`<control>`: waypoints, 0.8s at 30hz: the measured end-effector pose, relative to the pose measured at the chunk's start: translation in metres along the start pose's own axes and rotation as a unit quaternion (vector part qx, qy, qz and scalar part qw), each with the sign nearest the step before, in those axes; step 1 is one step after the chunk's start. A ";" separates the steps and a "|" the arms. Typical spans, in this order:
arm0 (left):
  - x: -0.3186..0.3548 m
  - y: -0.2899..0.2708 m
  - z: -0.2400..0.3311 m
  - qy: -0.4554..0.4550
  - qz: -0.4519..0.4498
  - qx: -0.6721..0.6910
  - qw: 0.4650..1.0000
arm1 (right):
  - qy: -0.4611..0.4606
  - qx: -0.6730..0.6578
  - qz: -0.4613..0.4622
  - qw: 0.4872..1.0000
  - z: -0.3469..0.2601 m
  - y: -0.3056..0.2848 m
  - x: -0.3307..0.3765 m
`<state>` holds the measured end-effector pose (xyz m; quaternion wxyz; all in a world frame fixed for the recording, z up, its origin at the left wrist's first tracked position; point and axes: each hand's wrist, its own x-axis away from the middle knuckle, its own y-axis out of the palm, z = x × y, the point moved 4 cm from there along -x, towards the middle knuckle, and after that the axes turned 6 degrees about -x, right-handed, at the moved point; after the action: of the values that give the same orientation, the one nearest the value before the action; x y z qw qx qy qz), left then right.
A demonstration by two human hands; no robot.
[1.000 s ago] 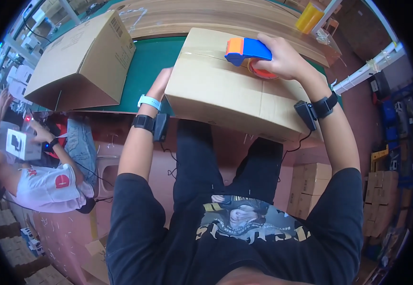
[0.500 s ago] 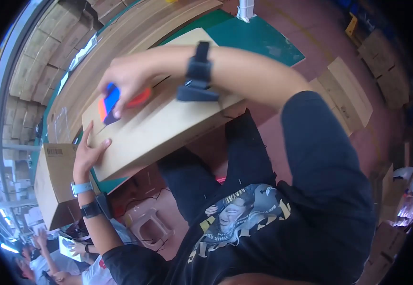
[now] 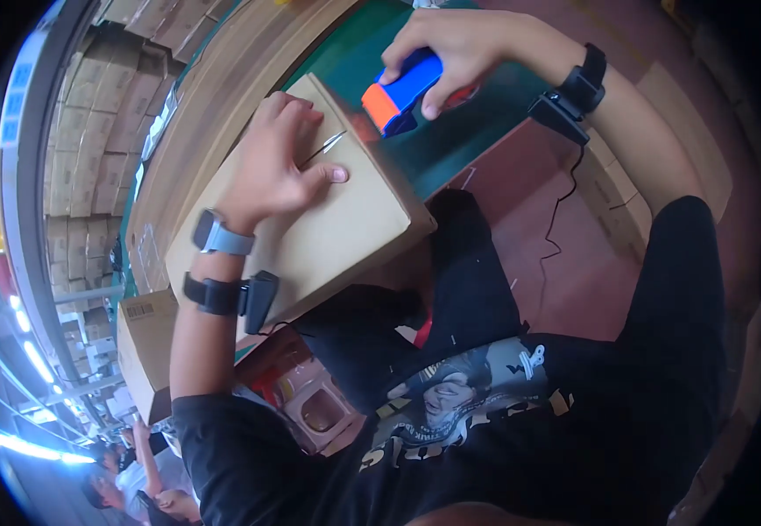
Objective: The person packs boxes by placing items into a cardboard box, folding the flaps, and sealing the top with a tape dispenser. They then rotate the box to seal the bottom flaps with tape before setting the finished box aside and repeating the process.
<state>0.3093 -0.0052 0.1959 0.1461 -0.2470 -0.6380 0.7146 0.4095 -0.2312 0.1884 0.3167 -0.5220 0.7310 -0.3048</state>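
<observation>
A closed brown cardboard box (image 3: pixel 328 237) lies across the bench in front of me. My left hand (image 3: pixel 275 167) rests on its top near the right end, thumb and fingers apart. Between thumb and forefinger, a dark seam line and a small shiny strip show on the cardboard. Just beyond the box's right end, my right hand (image 3: pixel 459 53) is wrapped round a blue and orange tape dispenser (image 3: pixel 405 92). Its orange front faces the box, with a small gap visible between them. Part of the dispenser is hidden behind my fingers.
The bench has a green top (image 3: pixel 442 149). Another carton (image 3: pixel 148 342) stands left of the box, and stacked cartons (image 3: pixel 104 114) line the far left. A plastic stool (image 3: pixel 321 412) is on the floor below. Flattened cardboard (image 3: pixel 612 206) lies at right. Other people (image 3: pixel 148 473) are at lower left.
My right hand has carried the tape dispenser rightward, off the box top to beyond its right end. My left hand has moved from the box's left end to near its right end.
</observation>
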 end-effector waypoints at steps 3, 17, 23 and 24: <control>-0.012 0.010 0.012 0.075 0.049 0.040 0.995 | -0.016 0.066 -0.024 0.997 -0.011 -0.002 -0.011; -0.047 0.037 0.040 0.104 -0.319 -0.053 0.941 | 0.151 -0.194 0.221 0.944 0.076 -0.030 -0.007; 0.054 0.030 0.081 0.029 0.031 -0.123 0.991 | 0.279 -0.324 0.212 0.879 0.066 0.000 -0.101; 0.058 0.030 0.078 0.027 0.034 -0.123 0.992 | 0.321 -0.296 0.174 0.883 0.063 0.009 -0.107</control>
<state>0.2224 -0.0448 0.1613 0.1071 -0.3037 -0.7078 0.6288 0.4805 -0.1337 0.1581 -0.0567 -0.3293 0.9279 -0.1654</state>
